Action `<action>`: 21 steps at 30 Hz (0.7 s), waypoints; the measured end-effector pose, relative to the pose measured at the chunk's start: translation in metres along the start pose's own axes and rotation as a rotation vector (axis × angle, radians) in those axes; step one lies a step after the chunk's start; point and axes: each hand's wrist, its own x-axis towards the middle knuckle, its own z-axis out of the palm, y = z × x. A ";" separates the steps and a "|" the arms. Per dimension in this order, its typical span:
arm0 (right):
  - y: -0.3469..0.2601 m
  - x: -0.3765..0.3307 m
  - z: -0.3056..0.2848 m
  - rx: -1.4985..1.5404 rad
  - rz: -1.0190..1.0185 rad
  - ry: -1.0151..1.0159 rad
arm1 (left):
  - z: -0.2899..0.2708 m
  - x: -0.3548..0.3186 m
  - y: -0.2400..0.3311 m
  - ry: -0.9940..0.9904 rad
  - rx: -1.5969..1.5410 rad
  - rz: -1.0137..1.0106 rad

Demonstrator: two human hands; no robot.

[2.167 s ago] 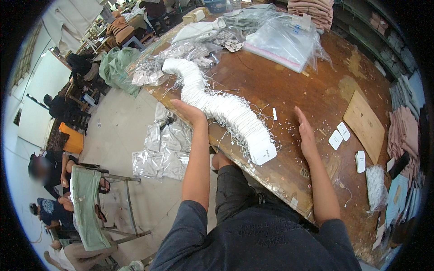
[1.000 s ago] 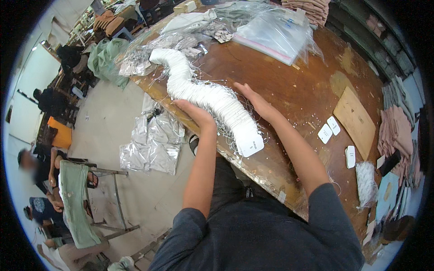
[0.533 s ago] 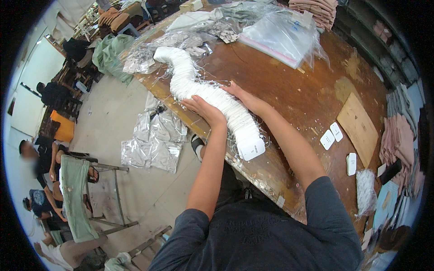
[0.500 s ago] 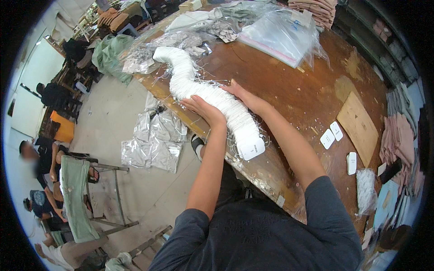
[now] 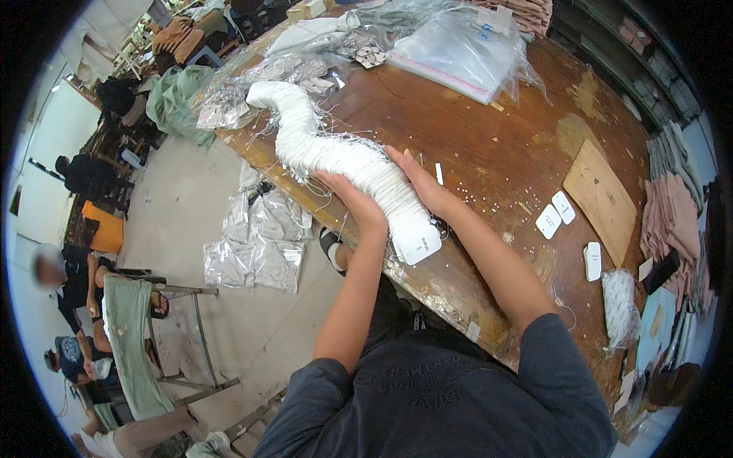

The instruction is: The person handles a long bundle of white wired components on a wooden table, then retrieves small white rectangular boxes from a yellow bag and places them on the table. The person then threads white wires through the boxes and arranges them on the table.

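Two hands on it now: left hand point(image 5: 357, 201) flat along the left side of that snaking row of white tags point(image 5: 332, 155), right hand point(image 5: 422, 185) against its right, fingers outstretched, nothing gripped. Couple seconds ago the right was well off over the table point(image 5: 496, 149). So the row, mid-frame and trailing upper left, looks braced from both sides, I'd say.

White tags point(image 5: 353, 159) and a tan board point(image 5: 603, 200) contrast with a blotched brown tabletop point(image 5: 489, 145), dusty-pink garments point(image 5: 666, 210) and an orange panel point(image 5: 108, 229).
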 end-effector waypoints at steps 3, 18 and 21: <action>-0.003 -0.002 0.002 -0.024 0.012 0.015 | 0.000 -0.001 0.005 -0.013 -0.035 -0.019; 0.007 -0.048 0.009 0.011 -0.037 0.261 | -0.035 -0.048 0.020 -0.321 -0.203 -0.149; 0.011 -0.059 0.024 -0.032 -0.060 0.242 | -0.032 -0.059 0.018 -0.397 -0.203 -0.196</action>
